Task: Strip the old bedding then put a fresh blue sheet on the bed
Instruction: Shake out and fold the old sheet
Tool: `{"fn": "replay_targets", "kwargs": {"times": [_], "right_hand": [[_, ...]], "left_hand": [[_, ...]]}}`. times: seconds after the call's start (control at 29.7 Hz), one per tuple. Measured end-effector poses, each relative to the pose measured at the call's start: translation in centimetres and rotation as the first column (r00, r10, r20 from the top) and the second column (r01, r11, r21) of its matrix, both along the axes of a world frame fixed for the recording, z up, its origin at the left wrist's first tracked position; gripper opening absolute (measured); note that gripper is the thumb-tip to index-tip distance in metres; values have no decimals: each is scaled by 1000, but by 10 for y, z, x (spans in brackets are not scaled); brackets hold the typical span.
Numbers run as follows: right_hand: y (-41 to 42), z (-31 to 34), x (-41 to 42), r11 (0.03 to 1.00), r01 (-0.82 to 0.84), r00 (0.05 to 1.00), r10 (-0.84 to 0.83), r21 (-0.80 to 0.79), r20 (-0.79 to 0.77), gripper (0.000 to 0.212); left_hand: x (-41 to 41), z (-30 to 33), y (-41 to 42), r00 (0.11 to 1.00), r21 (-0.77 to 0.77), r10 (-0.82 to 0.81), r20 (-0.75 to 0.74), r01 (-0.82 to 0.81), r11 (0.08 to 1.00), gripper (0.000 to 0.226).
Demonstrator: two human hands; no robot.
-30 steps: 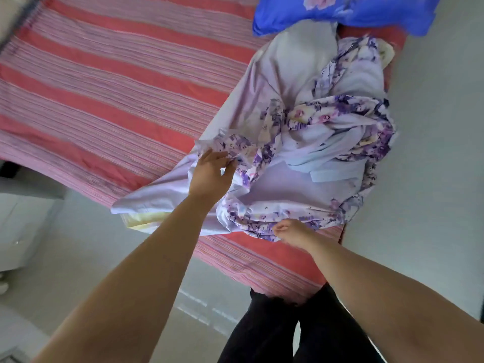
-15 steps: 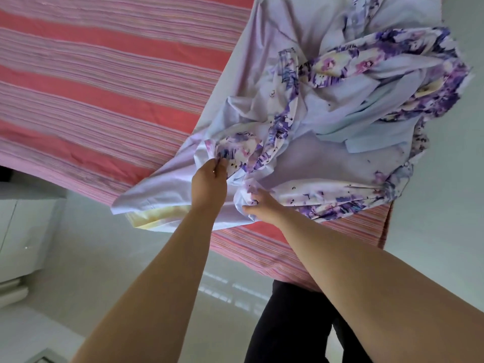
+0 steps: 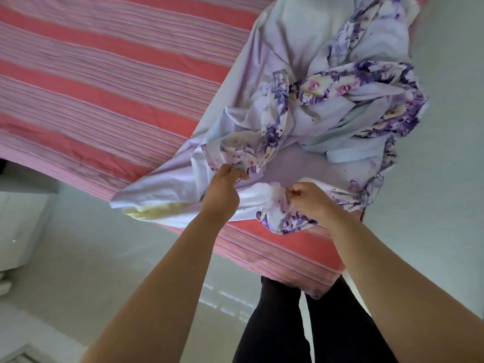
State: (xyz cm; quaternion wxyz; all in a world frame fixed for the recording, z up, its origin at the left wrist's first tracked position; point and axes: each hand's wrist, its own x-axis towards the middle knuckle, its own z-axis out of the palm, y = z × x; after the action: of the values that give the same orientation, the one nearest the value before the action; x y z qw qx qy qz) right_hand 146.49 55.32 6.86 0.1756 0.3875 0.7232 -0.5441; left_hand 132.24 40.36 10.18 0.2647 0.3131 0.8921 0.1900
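Your right hand has slid in beside your left hand, so each grip is now closed on the lilac floral bedding bunched at the striped bed's near edge, ready to pull off.

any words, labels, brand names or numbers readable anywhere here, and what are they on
None: no readable text shows anywhere.
The floral sheet carries only purple flowers.
The striped mattress cover carries only pink and red stripes.
No tag or label shows where the left hand and right hand hold the sheet.
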Motion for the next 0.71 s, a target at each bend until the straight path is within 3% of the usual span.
{"fn": "replay_targets", "kwargs": {"times": [0.1, 0.17, 0.2, 0.27, 0.34, 0.4, 0.44, 0.51, 0.57, 0.71], "right_hand": [[26, 45, 19, 997, -55, 995, 51, -45, -80, 15], [39, 74, 29, 995, -93, 990, 87, -48, -110, 15], [44, 86, 33, 997, -49, 987, 40, -53, -153, 16], [48, 110, 39, 968, 229, 937, -248, -101, -247, 15], [45, 134, 51, 871, 484, 806, -481, -85, -345, 18], [38, 150, 68, 907, 414, 830, -343, 73, -441, 30], [36, 154, 75, 940, 282, 890, -181, 192, -419, 37], [32, 154, 86, 917, 58, 951, 69, 395, -301, 42], [33, 161, 95, 875, 42, 957, 102, 483, -270, 36], [52, 175, 111, 792, 41, 981, 85, 610, -176, 31]], "left_hand": [[31, 20, 20, 966, -125, -218, 136, 235, 964, 62], [50, 37, 39, 953, -70, -278, 122, 287, 955, 67], [59, 48, 49, 961, -6, -268, 63, 269, 963, 56], [72, 70, 66, 984, 95, -173, -51, 177, 980, 26], [84, 92, 82, 997, 111, -61, -56, 67, 992, 29], [100, 116, 94, 999, 123, 4, -34, 0, 992, 36], [108, 126, 98, 1000, 128, 9, -27, -6, 992, 36], [122, 139, 102, 999, 109, -32, -38, 36, 993, 26], [135, 149, 102, 996, 74, -68, -49, 72, 995, 18], [148, 170, 96, 986, -17, -98, -136, 97, 995, 32]]}}
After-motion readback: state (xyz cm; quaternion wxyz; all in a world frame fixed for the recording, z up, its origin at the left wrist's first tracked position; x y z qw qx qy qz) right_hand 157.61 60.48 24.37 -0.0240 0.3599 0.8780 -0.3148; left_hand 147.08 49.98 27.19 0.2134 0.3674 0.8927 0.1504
